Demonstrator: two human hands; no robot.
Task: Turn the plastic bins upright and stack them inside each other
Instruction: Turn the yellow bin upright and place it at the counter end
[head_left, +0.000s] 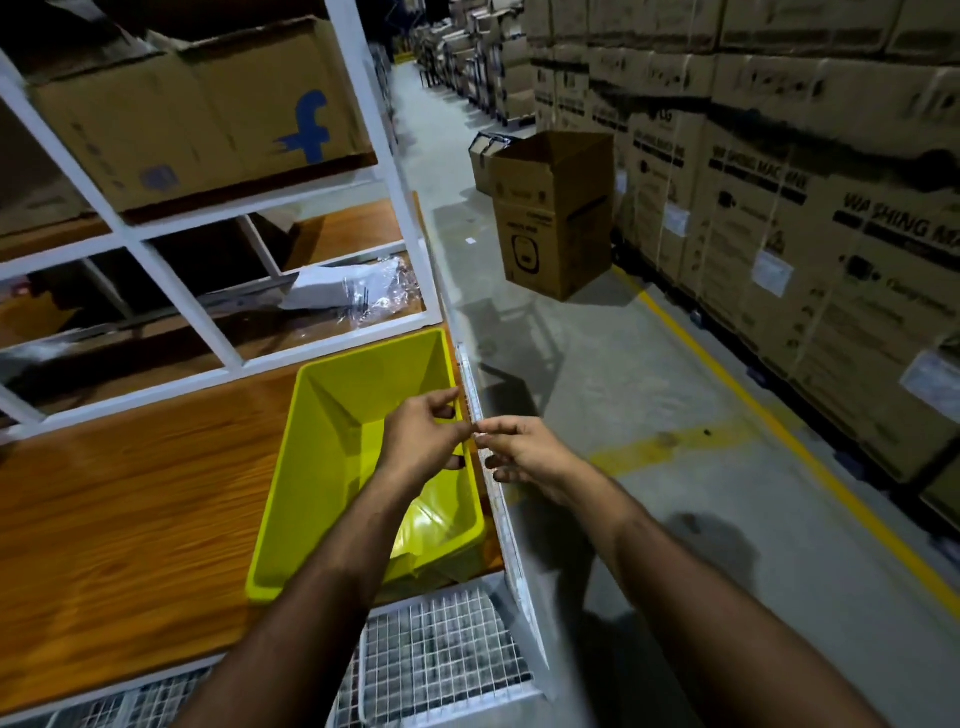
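Observation:
A yellow plastic bin (332, 447) stands upright on the wooden shelf board (130, 519), close to the shelf's right edge. Its opening faces up. Whether another bin is nested inside it I cannot tell. My left hand (421, 441) hovers over the bin's right rim, fingers curled and pinched together. My right hand (524, 452) is just right of that rim, over the shelf's edge, fingers loosely bent. The fingertips of the two hands almost meet. Neither hand clearly grips the bin.
White metal shelf posts (400, 171) frame the rack, with cardboard boxes (208, 119) above and plastic wrap (363, 291) behind. A wire mesh panel (441, 654) lies below the board. An open carton (556, 208) stands in the aisle beside stacked washing-machine boxes (805, 208).

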